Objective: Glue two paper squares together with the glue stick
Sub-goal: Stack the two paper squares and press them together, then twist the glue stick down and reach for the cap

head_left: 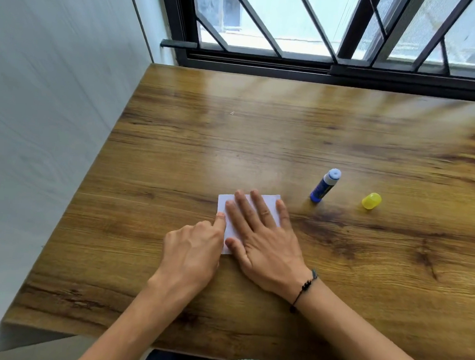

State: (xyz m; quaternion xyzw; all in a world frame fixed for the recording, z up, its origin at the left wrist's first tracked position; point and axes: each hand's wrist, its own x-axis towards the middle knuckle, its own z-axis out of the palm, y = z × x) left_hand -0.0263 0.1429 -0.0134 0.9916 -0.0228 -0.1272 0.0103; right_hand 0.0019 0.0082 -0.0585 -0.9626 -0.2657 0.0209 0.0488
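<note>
White paper squares [226,204] lie stacked on the wooden table [263,130], mostly hidden under my hands, so I cannot tell how many sheets there are. My right hand [263,238] rests flat on the paper with fingers spread, pressing down. My left hand [194,250] sits at the paper's left edge, its index fingertip touching that edge and the other fingers curled. The blue glue stick [324,185] stands uncapped to the right of the paper, apart from both hands. Its yellow cap [371,201] lies further right.
A barred window [327,30] runs along the table's far edge. A pale wall [51,108] borders the table on the left. A black bracelet [304,288] is on my right wrist.
</note>
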